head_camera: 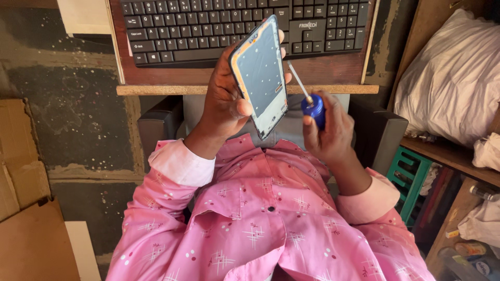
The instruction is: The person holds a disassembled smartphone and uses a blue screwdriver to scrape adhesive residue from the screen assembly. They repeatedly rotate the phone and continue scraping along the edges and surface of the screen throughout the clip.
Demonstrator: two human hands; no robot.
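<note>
The left hand (225, 101) clasps the thin, light, likely fragile phone frame (262, 73) by its long edges, while the right hand (327, 127) pinches a small blue-handled screwdriver (311, 101).

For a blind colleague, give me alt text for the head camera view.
A person in a pink shirt holds a phone frame in the left hand and a blue-handled screwdriver in the right hand, below a black keyboard.

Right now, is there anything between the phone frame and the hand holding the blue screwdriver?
Only the screwdriver's thin metal shaft, slanting up from its blue handle in the right hand toward the phone frame. The head view shows this.
</note>
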